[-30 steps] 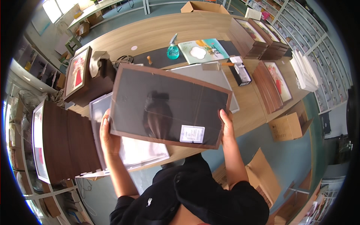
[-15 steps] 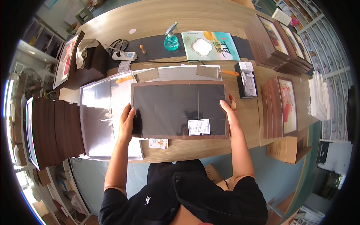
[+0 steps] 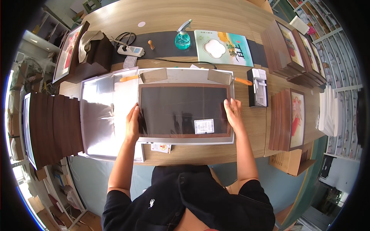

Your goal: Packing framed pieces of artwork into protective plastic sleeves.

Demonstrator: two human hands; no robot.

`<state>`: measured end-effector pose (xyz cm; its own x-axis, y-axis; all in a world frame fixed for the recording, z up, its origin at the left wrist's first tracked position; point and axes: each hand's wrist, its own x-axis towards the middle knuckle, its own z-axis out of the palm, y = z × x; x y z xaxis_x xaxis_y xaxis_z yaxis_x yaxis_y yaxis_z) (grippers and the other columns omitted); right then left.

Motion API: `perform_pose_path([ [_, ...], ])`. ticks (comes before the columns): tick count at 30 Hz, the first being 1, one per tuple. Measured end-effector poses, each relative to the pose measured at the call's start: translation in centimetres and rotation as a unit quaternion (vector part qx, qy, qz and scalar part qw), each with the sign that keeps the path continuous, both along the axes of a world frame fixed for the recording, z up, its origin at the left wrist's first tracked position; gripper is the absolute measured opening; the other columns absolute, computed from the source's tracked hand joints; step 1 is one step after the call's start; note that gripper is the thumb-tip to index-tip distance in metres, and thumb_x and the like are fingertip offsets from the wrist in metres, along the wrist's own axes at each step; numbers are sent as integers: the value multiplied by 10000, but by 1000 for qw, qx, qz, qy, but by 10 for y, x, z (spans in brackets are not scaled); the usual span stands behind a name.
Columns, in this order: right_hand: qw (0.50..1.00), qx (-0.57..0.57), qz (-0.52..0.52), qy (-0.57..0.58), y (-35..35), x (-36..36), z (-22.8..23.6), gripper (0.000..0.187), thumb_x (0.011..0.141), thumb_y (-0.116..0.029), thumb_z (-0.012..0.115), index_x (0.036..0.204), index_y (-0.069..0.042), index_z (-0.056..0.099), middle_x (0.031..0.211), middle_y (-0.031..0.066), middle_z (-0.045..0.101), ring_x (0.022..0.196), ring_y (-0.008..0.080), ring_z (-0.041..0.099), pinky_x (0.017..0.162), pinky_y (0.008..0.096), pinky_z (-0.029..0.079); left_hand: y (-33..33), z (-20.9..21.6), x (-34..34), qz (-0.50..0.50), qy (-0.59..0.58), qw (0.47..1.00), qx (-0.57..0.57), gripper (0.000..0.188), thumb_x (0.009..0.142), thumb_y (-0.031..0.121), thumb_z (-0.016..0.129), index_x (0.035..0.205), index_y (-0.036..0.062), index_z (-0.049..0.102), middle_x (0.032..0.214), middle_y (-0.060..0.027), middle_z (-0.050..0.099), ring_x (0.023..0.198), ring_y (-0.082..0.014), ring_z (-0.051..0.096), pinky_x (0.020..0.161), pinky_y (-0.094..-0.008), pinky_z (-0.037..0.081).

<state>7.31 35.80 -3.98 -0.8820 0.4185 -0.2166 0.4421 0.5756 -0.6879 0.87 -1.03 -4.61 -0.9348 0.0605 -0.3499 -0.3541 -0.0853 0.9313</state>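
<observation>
A brown-edged picture frame (image 3: pixel 169 109) lies back side up over a pale metal-edged board (image 3: pixel 185 141). Its black backing carries a small white label (image 3: pixel 204 126) near the lower right, and shiny streaks run across the surface. My left hand (image 3: pixel 133 122) grips the left edge, fingers along the side. At the opposite edge, my right hand (image 3: pixel 234 114) holds on with the thumb on top. Beyond the frame lie two flat-bladed scrapers with orange handles, a left scraper (image 3: pixel 154 75) and a right scraper (image 3: pixel 220 77). Clear plastic sheets (image 3: pixel 97 115) spread out beside my left hand.
Stacked frames stand at far left (image 3: pixel 54 127), back left (image 3: pixel 96 61), right (image 3: pixel 283 119) and back right (image 3: pixel 281 50). A teal spray bottle (image 3: pixel 182 39), a printed box (image 3: pixel 223 48), a power strip (image 3: pixel 131 51) and a black-and-white holder (image 3: pixel 258 87) sit behind. A carton (image 3: pixel 289 161) stands lower right.
Both hands have lowered the frame onto the board, whose rim now shows around it. The frame looks smaller and sits slightly further from me. The whole view has shifted a little.
</observation>
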Motion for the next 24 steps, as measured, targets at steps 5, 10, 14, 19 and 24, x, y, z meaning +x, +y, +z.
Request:
perform_pose_path([
  [5, 989, 140, 28, -25, 3, 1, 6, 742, 867, -584, 402, 1239, 56, 446, 1186, 212, 420, 1122, 362, 416, 951, 448, 333, 4, 9, 3, -76, 128, 924, -353, 575, 912, 317, 492, 1314, -64, 337, 1345, -229, 342, 1228, -320, 383, 1028, -346, 293],
  [10, 987, 156, 2, 24, 9, -4, 11, 711, 871, -585, 383, 1182, 42, 504, 1081, 226, 520, 1077, 356, 470, 934, 437, 349, 13, 29, -26, -87, 96, 938, -321, 659, 905, 406, 471, 1355, -34, 275, 1330, -242, 358, 1224, -344, 383, 1021, -363, 300],
  [14, 993, 103, 21, -55, 1, -21, 21, 661, 867, -584, 393, 876, 52, 573, 911, 250, 571, 930, 387, 537, 824, 422, 412, 27, 47, -38, -98, 36, 950, -296, 752, 888, 499, 443, 1361, -55, 256, 1353, -249, 346, 1274, -339, 327, 1047, -341, 252],
  [19, 990, -22, -67, 125, -2, -8, 26, 633, 872, -551, 450, 678, 51, 483, 596, 168, 441, 604, 244, 455, 601, 388, 382, 29, 72, -28, 24, 68, 984, -164, 772, 871, 501, 485, 1369, -43, 257, 1385, -196, 338, 1286, -265, 318, 1062, -339, 211],
  [24, 942, -192, -138, 240, -12, 21, 98, 616, 886, -555, 440, 849, 46, 571, 944, 112, 578, 897, 167, 473, 832, 293, 359, 9, 88, -12, 105, 179, 978, -9, 587, 933, 435, 399, 1354, 30, 340, 1274, -206, 421, 1160, -230, 449, 1012, -353, 329],
])
